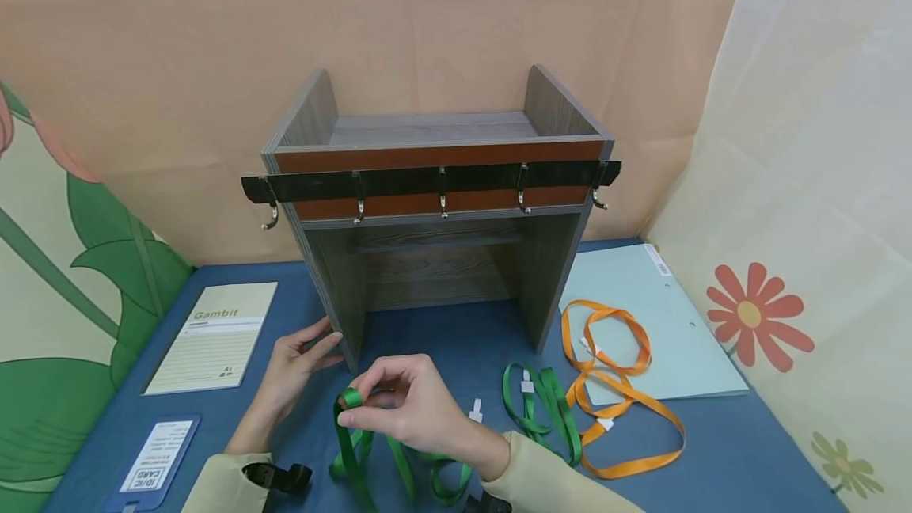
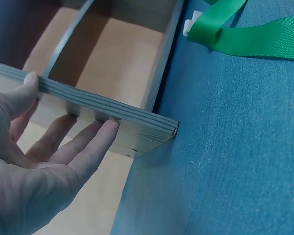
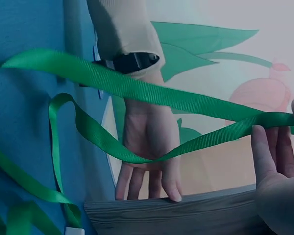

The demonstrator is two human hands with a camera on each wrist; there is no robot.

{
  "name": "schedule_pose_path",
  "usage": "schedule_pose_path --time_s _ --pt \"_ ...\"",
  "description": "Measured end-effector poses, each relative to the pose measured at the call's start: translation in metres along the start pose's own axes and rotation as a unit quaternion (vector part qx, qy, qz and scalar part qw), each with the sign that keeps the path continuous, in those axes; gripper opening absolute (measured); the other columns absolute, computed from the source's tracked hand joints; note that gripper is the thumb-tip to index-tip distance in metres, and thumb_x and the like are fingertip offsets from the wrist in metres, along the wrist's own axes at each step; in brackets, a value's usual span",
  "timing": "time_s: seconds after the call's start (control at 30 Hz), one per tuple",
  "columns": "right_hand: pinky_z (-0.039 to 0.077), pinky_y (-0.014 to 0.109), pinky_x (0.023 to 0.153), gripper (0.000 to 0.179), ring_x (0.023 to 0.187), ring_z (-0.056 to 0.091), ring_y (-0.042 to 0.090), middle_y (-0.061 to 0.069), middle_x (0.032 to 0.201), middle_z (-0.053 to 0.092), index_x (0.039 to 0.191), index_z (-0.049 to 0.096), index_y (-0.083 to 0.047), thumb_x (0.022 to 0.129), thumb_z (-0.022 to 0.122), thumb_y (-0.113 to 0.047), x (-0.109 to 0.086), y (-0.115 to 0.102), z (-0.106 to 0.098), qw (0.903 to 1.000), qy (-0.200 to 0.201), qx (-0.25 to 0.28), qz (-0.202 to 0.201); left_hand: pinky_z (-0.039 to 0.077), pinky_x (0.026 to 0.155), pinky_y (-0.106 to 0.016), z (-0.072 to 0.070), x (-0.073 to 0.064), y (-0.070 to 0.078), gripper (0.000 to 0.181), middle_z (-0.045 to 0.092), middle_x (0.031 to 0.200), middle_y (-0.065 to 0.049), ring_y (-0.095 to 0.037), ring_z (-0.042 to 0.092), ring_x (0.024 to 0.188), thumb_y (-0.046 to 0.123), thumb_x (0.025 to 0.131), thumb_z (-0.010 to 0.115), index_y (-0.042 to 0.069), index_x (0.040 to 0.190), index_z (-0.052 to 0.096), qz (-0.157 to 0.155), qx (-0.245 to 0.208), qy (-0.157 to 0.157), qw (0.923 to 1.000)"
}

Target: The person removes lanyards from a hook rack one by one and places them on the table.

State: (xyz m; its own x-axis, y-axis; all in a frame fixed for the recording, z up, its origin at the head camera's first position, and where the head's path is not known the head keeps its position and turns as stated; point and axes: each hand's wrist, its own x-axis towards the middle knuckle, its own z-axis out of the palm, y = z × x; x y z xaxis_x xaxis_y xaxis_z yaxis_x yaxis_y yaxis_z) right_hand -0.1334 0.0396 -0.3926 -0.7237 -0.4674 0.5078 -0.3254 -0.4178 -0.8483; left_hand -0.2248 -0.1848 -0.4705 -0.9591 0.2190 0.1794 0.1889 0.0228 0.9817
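Note:
A grey wood-grain shelf unit (image 1: 335, 267) stands upright on the blue table. At its left side panel, my left hand (image 1: 292, 366) rests the thumb on the front edge and lays nearly straight fingers (image 2: 90, 139) against the outer face. My right hand (image 1: 420, 406) pinches a green lanyard (image 1: 351, 398) between thumb and fingers, in front of that panel. In the right wrist view, the lanyard's strap (image 3: 137, 93) loops away from the fingertips; its lower part lies on the table. A black rail (image 1: 399, 180) with several silver hooks (image 1: 359, 208) crosses the unit's front.
At right lie another green lanyard (image 1: 559, 410) and orange lanyards (image 1: 641, 465), the latter partly over a pale blue folder (image 1: 684, 339). At left are a Gambit notepad (image 1: 221, 331) and a blue card holder (image 1: 158, 457). A beige backdrop (image 1: 427, 22) hangs behind.

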Motion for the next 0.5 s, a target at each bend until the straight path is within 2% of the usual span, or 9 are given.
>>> schedule_pose_path --time_s 0.23,0.37,0.5 --pt "0.053 0.044 0.076 0.009 0.085 0.067 0.022 0.028 0.091 0.062 0.084 0.059 0.011 0.082 0.067 0.012 -0.007 0.009 -0.001 0.9996 -0.006 -0.001 0.027 0.05 0.08 -0.046 0.0 0.0 0.0 0.053 0.04 0.143 -0.02 -0.012 0.053 0.116 0.018 0.094 0.063 -0.003 0.139 0.044 -0.007 0.003 0.0 1.0" --pt "0.054 0.039 0.076 0.008 0.083 0.067 0.016 0.018 0.092 0.065 0.084 0.06 0.009 0.082 0.068 0.01 -0.01 0.013 -0.002 0.9968 -0.002 -0.013 0.079 0.051 0.079 -0.043 0.0 0.0 0.0 0.054 0.04 0.143 -0.02 -0.011 0.054 0.115 0.02 0.094 0.063 -0.002 0.14 0.044 -0.012 0.011 0.005 0.9999" --pt "0.054 0.033 0.072 0.008 0.077 0.067 0.011 0.009 0.088 0.066 0.084 0.063 0.004 0.084 0.071 0.002 -0.012 0.018 -0.005 0.99 -0.002 -0.058 0.128 0.052 0.079 -0.042 0.0 0.0 0.001 0.055 0.039 0.143 -0.019 -0.013 0.053 0.116 0.022 0.094 0.063 -0.001 0.14 0.044 -0.013 0.014 0.006 0.9998"
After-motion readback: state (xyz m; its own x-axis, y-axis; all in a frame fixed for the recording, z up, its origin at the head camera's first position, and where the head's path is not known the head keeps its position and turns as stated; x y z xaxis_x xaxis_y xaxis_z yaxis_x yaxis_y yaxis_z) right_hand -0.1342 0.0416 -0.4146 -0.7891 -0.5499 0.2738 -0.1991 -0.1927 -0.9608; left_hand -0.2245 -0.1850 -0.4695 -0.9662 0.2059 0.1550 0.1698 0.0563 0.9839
